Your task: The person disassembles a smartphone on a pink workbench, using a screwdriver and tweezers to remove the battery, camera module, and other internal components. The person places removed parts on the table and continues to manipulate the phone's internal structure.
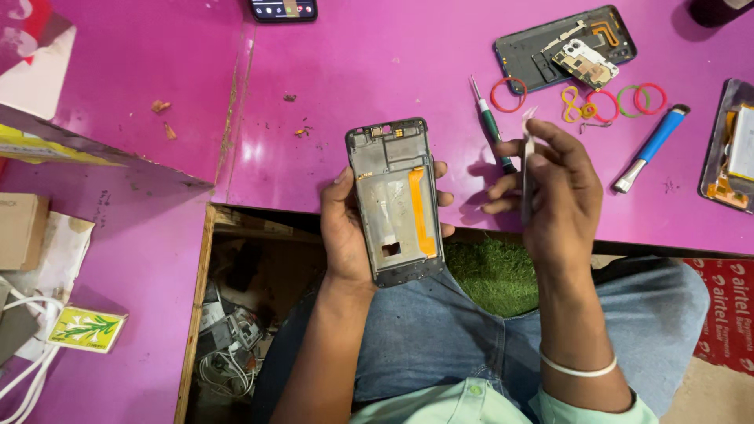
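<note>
Head view looks straight down, and the biggest thing on show is the pink surface, scuffed and glossy, filling the upper frame. Below its edge sit the person's knees in blue jeans, with a patch of green turf mat between them and an open drawer of tangled cables off to the left.

Centre stage now: the left hand cradles a phone frame from behind, held above the lap just at the surface edge, fingers wrapped round both long sides, inner face up, an orange flex ribbon running down its right half.

Right hand hovers just beside it, fingers pinched on a pair of metal tweezers, tips pointing up and away from the frame, not touching it.

Further back on the surface, an opened dark phone back lies with its circuit board exposed. Near it a blue-handled tool rests at an angle, and a green-handled screwdriver lies just behind the right hand. Smallest of all, a scatter of coloured rubber bands sits between them, red, yellow, green.
</note>
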### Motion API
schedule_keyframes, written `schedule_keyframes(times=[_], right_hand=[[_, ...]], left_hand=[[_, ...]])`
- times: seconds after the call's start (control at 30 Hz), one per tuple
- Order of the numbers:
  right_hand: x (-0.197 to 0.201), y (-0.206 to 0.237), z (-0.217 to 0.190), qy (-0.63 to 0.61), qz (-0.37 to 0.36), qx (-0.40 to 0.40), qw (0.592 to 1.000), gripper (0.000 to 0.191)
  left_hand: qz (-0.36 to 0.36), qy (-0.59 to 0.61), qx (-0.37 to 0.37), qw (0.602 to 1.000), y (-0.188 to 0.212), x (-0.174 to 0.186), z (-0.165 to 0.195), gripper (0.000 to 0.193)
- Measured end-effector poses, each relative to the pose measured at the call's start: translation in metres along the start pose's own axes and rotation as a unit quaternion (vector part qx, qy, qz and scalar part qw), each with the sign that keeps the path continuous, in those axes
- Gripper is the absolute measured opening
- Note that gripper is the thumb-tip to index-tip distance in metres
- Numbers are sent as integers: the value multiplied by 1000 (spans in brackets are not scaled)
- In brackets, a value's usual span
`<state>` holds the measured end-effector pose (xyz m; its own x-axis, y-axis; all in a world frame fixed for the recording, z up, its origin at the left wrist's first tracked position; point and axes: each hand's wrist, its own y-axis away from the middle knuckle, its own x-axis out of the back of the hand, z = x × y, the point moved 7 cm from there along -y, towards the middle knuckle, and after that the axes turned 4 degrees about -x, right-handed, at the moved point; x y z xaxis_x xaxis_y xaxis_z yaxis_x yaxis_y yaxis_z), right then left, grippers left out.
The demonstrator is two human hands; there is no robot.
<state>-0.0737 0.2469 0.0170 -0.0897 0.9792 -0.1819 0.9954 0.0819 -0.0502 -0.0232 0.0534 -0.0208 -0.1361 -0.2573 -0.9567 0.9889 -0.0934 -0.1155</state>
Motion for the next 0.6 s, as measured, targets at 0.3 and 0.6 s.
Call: schedule_keyframes(times=[0.3,0.6], right_hand=[[5,6,8,-10,-24,124,992,33],[-14,17,15,-8,-20,170,985,21]], left_hand=[[-26,-16,4,1000,-5,9,-3,78],[-13,-61,26,998,-3,15,-12,77]])
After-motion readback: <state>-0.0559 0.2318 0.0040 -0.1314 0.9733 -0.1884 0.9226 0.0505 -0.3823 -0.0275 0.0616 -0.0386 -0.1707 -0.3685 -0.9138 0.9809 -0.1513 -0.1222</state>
